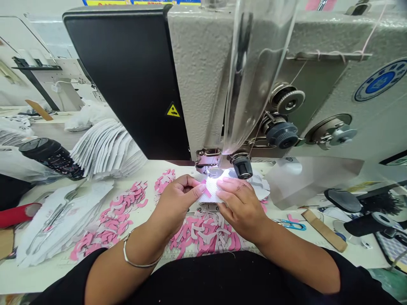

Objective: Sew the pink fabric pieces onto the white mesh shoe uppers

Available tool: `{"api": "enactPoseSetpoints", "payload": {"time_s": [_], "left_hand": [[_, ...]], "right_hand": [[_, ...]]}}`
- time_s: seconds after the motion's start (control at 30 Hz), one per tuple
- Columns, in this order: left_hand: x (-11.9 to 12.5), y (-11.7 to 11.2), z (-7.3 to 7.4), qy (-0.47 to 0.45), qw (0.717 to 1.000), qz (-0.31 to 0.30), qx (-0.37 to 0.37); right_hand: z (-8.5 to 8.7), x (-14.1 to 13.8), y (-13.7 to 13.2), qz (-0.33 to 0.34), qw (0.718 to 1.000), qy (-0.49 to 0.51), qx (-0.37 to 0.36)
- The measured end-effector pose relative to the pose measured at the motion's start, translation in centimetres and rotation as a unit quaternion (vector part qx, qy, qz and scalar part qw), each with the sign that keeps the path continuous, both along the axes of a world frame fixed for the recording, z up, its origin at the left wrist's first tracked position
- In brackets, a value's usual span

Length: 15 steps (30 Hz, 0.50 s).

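The left hand (176, 204) and right hand (241, 207) both grip a white mesh fabric piece (211, 190) between fingers and thumbs, a pink strip (207, 193) lying on it, right at the presser foot (206, 160) of a sewing machine (199, 84). Pink-and-white cut pieces (203, 235) lie heaped on the worktable (34, 275) below the hands, and blue-handled thread snips (291, 225) sit near the right hand.

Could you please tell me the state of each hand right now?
Left hand: closed, pinching white mesh fabric.
Right hand: closed, holding that white mesh fabric.
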<state>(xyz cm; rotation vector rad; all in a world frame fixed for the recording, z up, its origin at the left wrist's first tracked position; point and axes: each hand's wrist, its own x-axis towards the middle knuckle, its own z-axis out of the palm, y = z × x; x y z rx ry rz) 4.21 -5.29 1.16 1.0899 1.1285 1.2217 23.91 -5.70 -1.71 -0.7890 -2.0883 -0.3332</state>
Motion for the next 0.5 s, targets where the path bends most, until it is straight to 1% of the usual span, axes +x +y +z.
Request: {"api": "enactPoseSetpoints", "payload": {"time_s": [0.3,0.5], "left_hand": [[0.25,0.1,-0.5,-0.008,1.0,-0.008,0.021],[0.37,0.24,-0.3,0.011,1.0,-0.014,0.025]], "right_hand": [[0.03,0.07,-0.05,0.0,1.0,-0.006,0.006],[-0.02,0.14,-0.02,0.004,1.0,-0.004,-0.003]]}}
